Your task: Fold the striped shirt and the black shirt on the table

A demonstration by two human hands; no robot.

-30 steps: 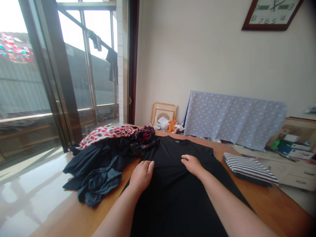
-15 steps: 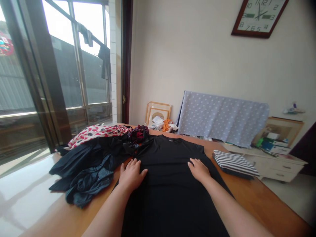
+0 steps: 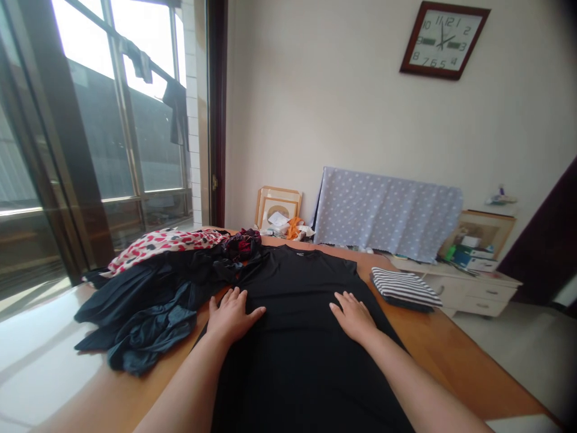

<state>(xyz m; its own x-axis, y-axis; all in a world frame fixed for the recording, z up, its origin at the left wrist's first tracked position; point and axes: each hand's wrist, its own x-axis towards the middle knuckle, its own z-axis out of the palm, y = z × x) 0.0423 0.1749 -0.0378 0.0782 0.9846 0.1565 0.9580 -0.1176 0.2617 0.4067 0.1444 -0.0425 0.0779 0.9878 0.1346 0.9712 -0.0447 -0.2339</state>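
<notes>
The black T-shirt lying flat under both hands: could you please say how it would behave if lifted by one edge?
The black T-shirt would probably flop: it lies thin and flat on the table. It looks light. Pushed, it may bunch, not slide; the left hand and right hand rest flat on it.

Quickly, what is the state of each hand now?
Left hand: open, flat on the black shirt.
Right hand: open, flat on it too.

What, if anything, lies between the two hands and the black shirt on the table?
Nothing visible does. The left hand and the right hand rest flat, directly on the black shirt. The pile of dark clothes lies to their left and the striped folded cloth to their right.
</notes>
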